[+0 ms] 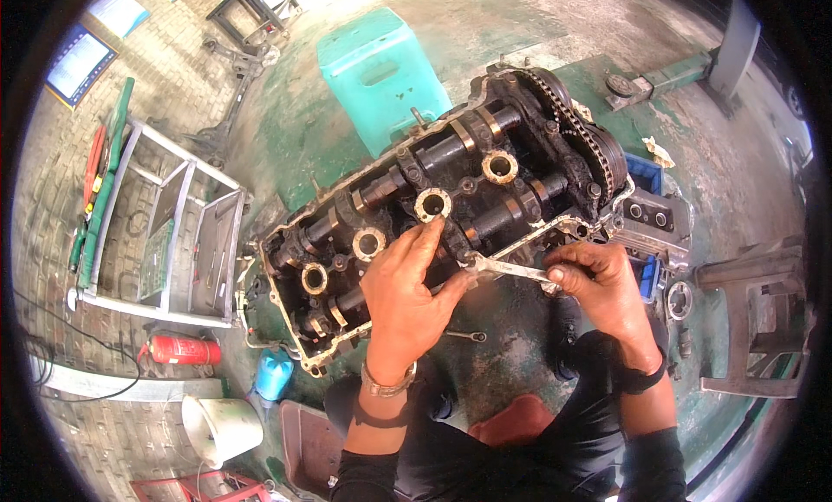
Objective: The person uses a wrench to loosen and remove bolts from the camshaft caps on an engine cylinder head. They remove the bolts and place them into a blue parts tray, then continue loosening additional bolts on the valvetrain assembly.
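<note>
- Holding the wrench [511, 269] at the near edge of the engine [451, 185], with outer end toward the right.
- Pinching that end between thumb and bent fingers of the right grip [598, 281], likely for better leverage.
- Resting on the engine with the left grip [399, 285] spread loosely, closed on nothing, thumb by the wrench's inner end, perhaps for steadying.
- Facing a turquoise stool [373, 77] beyond the engine, seemingly out of the way.
</note>
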A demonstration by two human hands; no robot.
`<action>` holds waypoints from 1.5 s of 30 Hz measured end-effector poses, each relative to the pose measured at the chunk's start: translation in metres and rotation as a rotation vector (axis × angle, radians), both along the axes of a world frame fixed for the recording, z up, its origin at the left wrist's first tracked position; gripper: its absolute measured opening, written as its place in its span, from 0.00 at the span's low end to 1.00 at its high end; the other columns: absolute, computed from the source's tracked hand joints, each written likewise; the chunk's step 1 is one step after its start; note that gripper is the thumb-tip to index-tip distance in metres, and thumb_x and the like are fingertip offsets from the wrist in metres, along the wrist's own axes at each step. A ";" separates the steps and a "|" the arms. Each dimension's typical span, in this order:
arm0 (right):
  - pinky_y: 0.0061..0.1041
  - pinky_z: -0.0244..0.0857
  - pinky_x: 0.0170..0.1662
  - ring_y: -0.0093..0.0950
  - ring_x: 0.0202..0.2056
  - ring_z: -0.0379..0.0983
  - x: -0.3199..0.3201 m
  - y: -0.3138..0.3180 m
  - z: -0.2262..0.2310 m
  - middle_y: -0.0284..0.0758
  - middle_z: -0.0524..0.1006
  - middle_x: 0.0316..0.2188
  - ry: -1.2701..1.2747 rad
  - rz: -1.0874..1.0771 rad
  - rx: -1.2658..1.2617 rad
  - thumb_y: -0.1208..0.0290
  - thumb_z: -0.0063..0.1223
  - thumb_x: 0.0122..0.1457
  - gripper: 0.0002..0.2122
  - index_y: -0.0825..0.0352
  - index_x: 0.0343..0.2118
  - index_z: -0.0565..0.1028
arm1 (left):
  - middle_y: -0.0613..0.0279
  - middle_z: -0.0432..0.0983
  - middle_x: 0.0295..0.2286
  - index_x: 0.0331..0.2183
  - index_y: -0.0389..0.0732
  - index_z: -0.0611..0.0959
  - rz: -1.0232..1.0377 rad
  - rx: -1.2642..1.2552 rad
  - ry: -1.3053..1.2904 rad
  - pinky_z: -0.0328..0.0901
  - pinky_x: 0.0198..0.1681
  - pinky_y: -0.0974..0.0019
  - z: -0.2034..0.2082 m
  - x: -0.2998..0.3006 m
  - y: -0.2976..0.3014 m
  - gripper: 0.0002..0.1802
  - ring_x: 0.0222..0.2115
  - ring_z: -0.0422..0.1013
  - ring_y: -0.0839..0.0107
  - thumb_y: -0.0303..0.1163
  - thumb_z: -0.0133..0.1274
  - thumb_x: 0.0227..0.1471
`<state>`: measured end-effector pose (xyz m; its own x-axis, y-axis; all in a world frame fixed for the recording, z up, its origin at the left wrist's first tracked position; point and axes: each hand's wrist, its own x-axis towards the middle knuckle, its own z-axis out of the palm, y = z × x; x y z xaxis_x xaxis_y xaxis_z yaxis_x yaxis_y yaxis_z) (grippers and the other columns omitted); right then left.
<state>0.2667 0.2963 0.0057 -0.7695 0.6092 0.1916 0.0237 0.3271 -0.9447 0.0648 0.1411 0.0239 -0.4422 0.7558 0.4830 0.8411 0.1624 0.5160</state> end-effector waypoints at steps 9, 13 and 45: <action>0.24 0.66 0.29 0.17 0.24 0.68 -0.003 -0.018 -0.003 0.39 0.77 0.20 -0.149 -0.111 -0.078 0.72 0.61 0.61 0.08 0.74 0.35 0.80 | 0.52 0.81 0.42 0.52 0.38 0.81 -0.020 0.029 -0.019 0.70 0.40 0.59 -0.001 -0.001 0.000 0.38 0.36 0.77 0.55 0.35 0.74 0.36; 0.27 0.63 0.25 0.19 0.21 0.66 -0.004 -0.027 -0.006 0.39 0.75 0.18 -0.204 -0.093 -0.055 0.72 0.60 0.62 0.08 0.73 0.35 0.80 | 0.52 0.81 0.41 0.52 0.38 0.82 -0.032 0.050 0.037 0.71 0.40 0.59 -0.001 -0.003 0.001 0.37 0.35 0.77 0.55 0.36 0.73 0.37; 0.18 0.58 0.21 0.15 0.18 0.65 -0.022 -0.052 0.000 0.28 0.73 0.19 -0.210 0.218 -0.566 0.71 0.50 0.69 0.08 0.72 0.43 0.75 | 0.44 0.79 0.47 0.51 0.34 0.80 -0.035 -0.081 -0.063 0.70 0.50 0.60 0.009 0.000 -0.004 0.31 0.46 0.77 0.50 0.30 0.69 0.44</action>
<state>0.2449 0.2440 0.0053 -0.8736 0.3969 -0.2818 0.2161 -0.2025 -0.9551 0.0650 0.1372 0.0330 -0.4420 0.8067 0.3922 0.8134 0.1762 0.5543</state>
